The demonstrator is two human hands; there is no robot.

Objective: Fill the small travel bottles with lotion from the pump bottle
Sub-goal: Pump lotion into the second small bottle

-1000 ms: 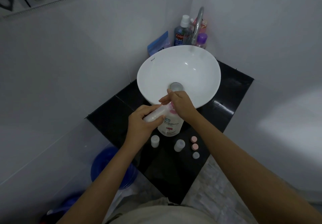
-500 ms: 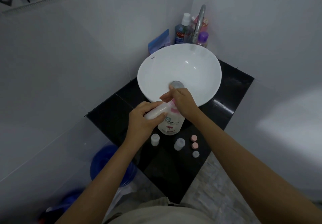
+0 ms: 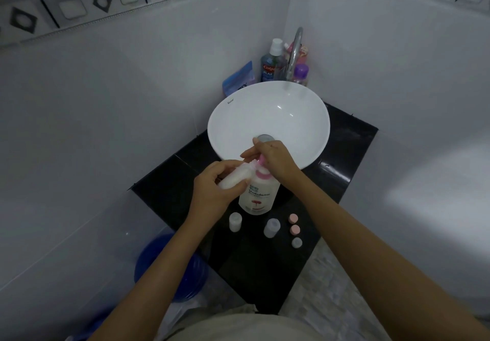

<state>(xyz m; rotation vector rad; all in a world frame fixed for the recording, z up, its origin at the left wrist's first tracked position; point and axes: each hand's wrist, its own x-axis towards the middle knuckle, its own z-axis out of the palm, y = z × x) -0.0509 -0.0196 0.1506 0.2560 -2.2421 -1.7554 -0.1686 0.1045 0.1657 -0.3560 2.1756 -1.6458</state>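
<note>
A white pump bottle [image 3: 258, 196] with a pink pump stands on the black counter [image 3: 254, 269] in front of the basin. My right hand [image 3: 275, 159] rests on top of the pump head. My left hand [image 3: 216, 185] holds a small translucent travel bottle [image 3: 236, 177] tilted, its mouth up against the pump spout. Two more small travel bottles [image 3: 235, 222] [image 3: 271, 227] stand uncapped near the counter's front. Three small caps, two pink [image 3: 293, 218] [image 3: 294, 229] and one grey [image 3: 297, 242], lie to their right.
A white round basin [image 3: 230, 118] with a chrome tap [image 3: 295, 51] fills the back of the counter. Mouthwash [image 3: 269, 63], a purple-capped bottle [image 3: 301, 74] and a blue pouch [image 3: 238, 78] stand in the corner. A blue bucket [image 3: 169, 269] sits on the floor at the left.
The head camera tilted up slightly, so the scene sits lower in view. Both hands stay at the pump bottle, my right hand on the pump, my left holding the travel bottle.
</note>
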